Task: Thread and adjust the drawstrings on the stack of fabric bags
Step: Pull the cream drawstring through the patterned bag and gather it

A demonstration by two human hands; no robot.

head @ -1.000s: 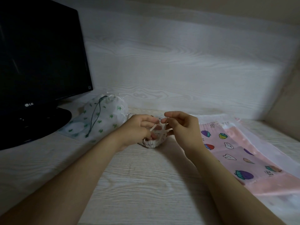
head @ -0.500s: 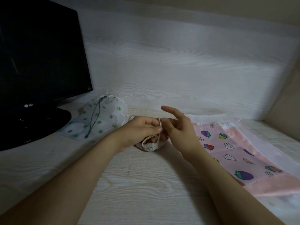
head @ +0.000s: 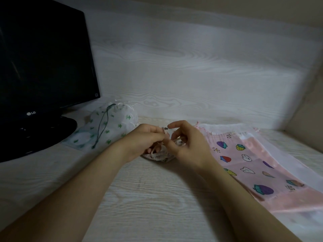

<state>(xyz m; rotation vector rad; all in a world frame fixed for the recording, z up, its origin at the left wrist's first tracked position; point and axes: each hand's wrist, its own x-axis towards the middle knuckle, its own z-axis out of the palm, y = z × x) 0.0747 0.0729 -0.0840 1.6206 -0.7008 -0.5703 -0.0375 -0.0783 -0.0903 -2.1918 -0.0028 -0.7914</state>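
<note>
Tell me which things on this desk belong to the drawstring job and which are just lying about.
In the job: small gathered bag, its drawstring held by the left hand and right hand, pink printed bags, green-print bag.
Lying about: black monitor, its stand.

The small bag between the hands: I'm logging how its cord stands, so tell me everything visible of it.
The small bag is pale cream cloth with a faint print, its near edge puckered into tight gathers. It lies bunched on the light wood-grain table, mostly hidden under both hands. A pale drawstring loops out of the gathers; the left hand pinches it above the bag, and a taut tan stretch runs into the fingers of the right hand.
</note>
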